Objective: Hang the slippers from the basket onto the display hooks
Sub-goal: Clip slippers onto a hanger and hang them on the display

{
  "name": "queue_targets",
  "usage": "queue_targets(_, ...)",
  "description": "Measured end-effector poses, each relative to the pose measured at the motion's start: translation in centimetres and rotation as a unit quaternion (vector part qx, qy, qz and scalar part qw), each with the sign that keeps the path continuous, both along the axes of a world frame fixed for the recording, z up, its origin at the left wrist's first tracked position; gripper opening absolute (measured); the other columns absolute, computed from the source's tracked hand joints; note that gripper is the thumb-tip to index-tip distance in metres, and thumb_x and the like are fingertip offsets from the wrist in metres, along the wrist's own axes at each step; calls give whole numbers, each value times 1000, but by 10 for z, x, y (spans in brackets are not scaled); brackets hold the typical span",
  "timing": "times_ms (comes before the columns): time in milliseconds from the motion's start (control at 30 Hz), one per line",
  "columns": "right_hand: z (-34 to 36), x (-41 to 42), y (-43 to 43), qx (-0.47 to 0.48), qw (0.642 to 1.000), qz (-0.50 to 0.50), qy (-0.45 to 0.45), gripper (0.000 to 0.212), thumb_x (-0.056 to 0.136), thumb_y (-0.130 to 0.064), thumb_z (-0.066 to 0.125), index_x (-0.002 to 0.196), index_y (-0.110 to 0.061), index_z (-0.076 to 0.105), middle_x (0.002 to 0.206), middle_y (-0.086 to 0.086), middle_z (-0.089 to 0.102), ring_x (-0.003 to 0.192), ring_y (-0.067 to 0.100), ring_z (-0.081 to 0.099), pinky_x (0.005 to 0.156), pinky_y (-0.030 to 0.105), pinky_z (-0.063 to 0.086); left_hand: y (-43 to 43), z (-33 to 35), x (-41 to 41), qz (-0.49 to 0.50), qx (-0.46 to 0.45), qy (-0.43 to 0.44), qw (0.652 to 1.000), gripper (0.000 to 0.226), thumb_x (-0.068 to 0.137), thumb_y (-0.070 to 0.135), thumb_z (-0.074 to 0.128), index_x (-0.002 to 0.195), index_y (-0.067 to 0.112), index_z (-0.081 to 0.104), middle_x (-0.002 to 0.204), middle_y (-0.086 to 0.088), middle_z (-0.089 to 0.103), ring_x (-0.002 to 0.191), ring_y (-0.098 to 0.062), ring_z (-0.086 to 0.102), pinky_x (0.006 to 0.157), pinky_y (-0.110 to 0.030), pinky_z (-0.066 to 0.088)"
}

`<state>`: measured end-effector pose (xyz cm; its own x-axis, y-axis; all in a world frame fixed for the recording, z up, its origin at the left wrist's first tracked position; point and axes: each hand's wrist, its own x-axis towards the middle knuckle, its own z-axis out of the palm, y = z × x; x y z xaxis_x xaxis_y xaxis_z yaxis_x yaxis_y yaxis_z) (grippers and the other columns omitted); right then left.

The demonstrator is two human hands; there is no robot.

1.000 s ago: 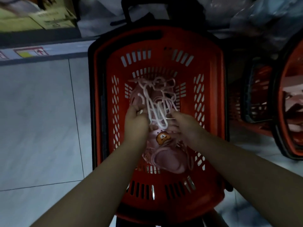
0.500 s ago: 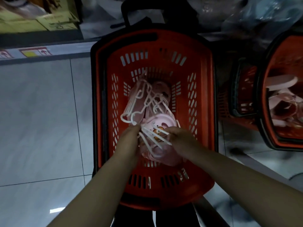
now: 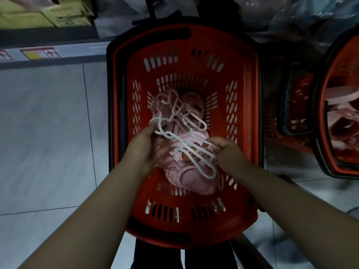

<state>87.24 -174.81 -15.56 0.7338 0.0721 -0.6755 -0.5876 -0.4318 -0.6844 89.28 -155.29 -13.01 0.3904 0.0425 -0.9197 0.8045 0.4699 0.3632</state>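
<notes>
Slippers [image 3: 186,177] at frame centre: with left hand [image 3: 142,150] and right hand [image 3: 229,154] fingers pinching the tangled hangers [image 3: 175,137], tease loops apart before lifting

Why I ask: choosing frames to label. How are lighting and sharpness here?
Head view: dim, flat light, no glare; white hangers and pink slippers read clearly against the red basket; left hand and right hand slightly soft; wide-angle distortion bows the basket rim.

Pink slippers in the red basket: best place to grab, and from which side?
Grip the white hanger lying across the pink slippers, not the soft uppers. Come from above: the basket walls block the sides, and the hanger's rigid loops sit on top.
</notes>
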Motion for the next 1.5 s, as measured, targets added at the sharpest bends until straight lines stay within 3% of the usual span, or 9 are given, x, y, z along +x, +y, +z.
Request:
queue_targets(133,1,-4,2,-73,997,2,-41,26,95,1,39,84,-16,56,78,-4,56,70,7,53,57,8,38,3,3,5,-45,14,-53,997,32,100,31,40,100,17,69,94,-1,72,81,-11,67,68,-28,55)
queue_targets(367,25,-4,11,-70,997,-8,-44,35,97,-6,37,72,-26,50,72,-11,54,54,-17,50,44,3,33,0,10,13,-19,-19,-55,998,39,92,48,45,110,19,65,108,-2,69,99,-16,64,67,-32,55)
queue_targets(567,38,7,8,-153,981,21,-121,22,96,-8,38,89,-22,54,63,-14,51,55,-4,50,47,7,34,-7,3,14,-123,208,-64,968,16,92,6,48,89,9,63,93,-16,69,85,-27,68,82,-47,56)
queue_targets(733,45,13,-3,-198,962,47,-183,21,91,-12,42,101,-14,60,74,-3,55,66,14,52,54,23,34,-2,4,15,-143,296,-148,933,24,96,2,40,103,6,63,83,-11,67,68,-23,65,62,-37,56)
queue_targets(900,30,15,-21,-136,981,54,-129,25,95,-6,42,91,-22,60,70,-16,52,63,3,49,54,7,34,4,3,17,-150,224,-121,955,22,98,18,47,106,9,65,84,-2,67,55,-2,62,51,-19,51)
queue_targets(1067,33,21,-23,-116,983,101,-100,30,93,-2,44,85,-26,59,72,-9,57,65,-1,54,56,8,38,6,3,21,-186,188,-101,959,22,95,11,48,104,9,67,83,-3,64,68,-13,60,58,-24,53)
queue_targets(1267,44,17,-5,-232,892,353,-158,30,90,-10,47,111,-27,61,102,-2,62,94,18,57,71,28,40,-10,6,40,-182,164,-145,959,26,97,12,41,94,20,66,78,5,69,66,-8,61,60,-22,48)
queue_targets(1400,31,7,-4,-118,961,215,-128,22,95,-9,44,95,-19,63,87,1,65,79,9,60,71,26,46,-19,10,65,-64,72,-171,981,24,98,11,39,109,21,59,80,5,65,63,-4,59,61,-21,44)
queue_targets(1500,30,1,-6,-51,990,76,-105,26,94,2,42,90,-19,57,74,-15,54,66,-15,54,60,4,36,-21,9,65,-135,122,-159,970,52,92,11,51,140,24,37,106,2,60,78,-4,59,59,-16,47)
